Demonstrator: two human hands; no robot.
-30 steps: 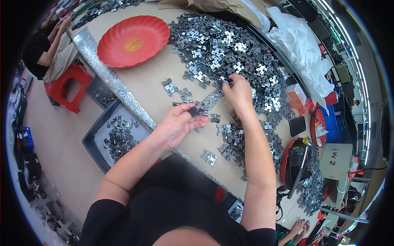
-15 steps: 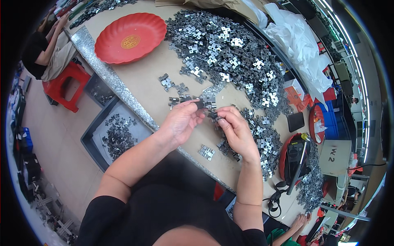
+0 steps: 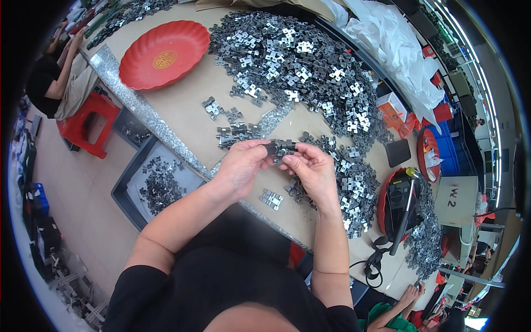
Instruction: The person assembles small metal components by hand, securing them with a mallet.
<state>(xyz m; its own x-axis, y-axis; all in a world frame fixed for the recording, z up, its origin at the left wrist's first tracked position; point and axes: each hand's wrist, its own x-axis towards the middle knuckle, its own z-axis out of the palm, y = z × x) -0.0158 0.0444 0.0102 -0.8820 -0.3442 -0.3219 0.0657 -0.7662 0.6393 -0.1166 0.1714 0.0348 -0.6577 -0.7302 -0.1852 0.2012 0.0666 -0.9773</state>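
Note:
Over the tan tabletop [image 3: 188, 119], my left hand [image 3: 239, 169] and my right hand [image 3: 314, 174] meet at a short strip of dark metal clips [image 3: 282, 146]. Both hands are closed, pinching it from either side between thumb and fingers. Just beyond my left fingers lies a row of similar metal clips [image 3: 237, 134], with a few loose ones [image 3: 212, 107] farther off. A small silvery block of joined clips [image 3: 271, 199] rests between my forearms. The large pile of metal clips [image 3: 287, 66] spreads beyond my hands and down past my right wrist.
A red scalloped plate [image 3: 188, 50] sits at the far left. Below the table edge stands a grey bin [image 3: 130, 207] holding metal parts. At right are a black device [image 3: 397, 196] with a rod-like tool, white plastic sheeting [image 3: 392, 50], and a co-worker's hands [image 3: 410, 294]. Another person sits far left.
My hands have drawn together, and the clip in my right fingers now meets the piece in my left. The whole view has shifted slightly.

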